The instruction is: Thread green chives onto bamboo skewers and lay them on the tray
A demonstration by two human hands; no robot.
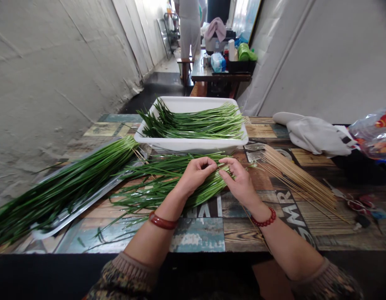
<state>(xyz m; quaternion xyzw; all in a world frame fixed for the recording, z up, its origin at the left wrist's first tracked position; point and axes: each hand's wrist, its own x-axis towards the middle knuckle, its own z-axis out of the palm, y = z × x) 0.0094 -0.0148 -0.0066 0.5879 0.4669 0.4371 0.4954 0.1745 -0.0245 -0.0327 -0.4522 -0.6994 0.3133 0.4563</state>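
Garlic chives (168, 183) lie loose in a pile on the table, their pale stem ends under my hands. Above the pile, my left hand (199, 173) has its thumb and forefinger pinched together; what they hold, if anything, is too small to make out. My right hand (241, 181) is just beside it, over the stem ends, with thumb and forefinger apart and a gap between them. Behind the pile, a white plastic tub (193, 143) holds more chives (199, 121) laid lengthwise. A large bundle of chives (77, 183) rests on a metal tray (71, 214) at the left.
Bamboo skewers (299, 177) lie fanned out at the right, with scissors (355, 202) beyond them. A grey cloth cap (318, 133) and a plastic bag (374, 129) sit at the far right. A person (189, 29) stands in the background near a cluttered table (221, 77).
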